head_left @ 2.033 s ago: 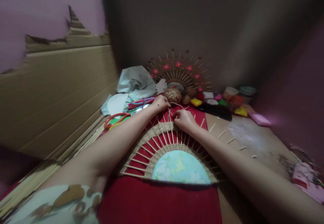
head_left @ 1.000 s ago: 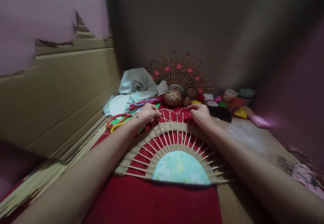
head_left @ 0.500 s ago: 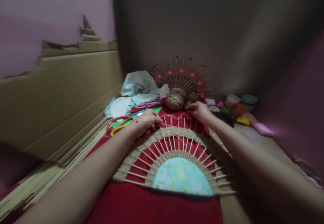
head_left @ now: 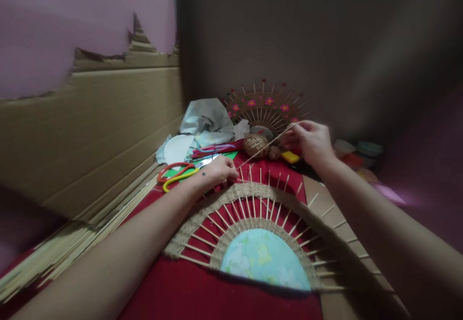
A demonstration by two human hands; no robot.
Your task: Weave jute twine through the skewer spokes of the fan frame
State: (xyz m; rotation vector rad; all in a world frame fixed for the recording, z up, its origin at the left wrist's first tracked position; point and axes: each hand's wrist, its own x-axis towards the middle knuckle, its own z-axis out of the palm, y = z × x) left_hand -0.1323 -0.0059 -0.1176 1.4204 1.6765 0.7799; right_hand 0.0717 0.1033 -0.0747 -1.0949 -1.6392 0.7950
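Note:
A half-round woven piece (head_left: 253, 214) lies on red cloth (head_left: 217, 291): a pale blue centre (head_left: 264, 257), radiating wooden sticks and two bands of woven twine. My left hand (head_left: 219, 170) rests closed on the outer band at its upper left, pinching the weave. My right hand (head_left: 309, 141) is raised above the far edge, fingers pinched on a taut strand of twine (head_left: 264, 147) that runs down to my left hand. A ball of twine (head_left: 255, 145) sits just behind.
A finished fan with pink flowers (head_left: 267, 105) leans on the back wall. Red and yellow scissors (head_left: 177, 173), a paper plate (head_left: 177, 148), grey cloth (head_left: 208, 117), coloured blocks (head_left: 290, 157) and tubs (head_left: 369, 148) lie around. Cardboard (head_left: 90, 132) and a bundle of sticks (head_left: 72, 247) line the left.
My right hand has lifted up and to the right, drawing the twine taut. My left hand has stayed on the outer band. The view has shifted slightly.

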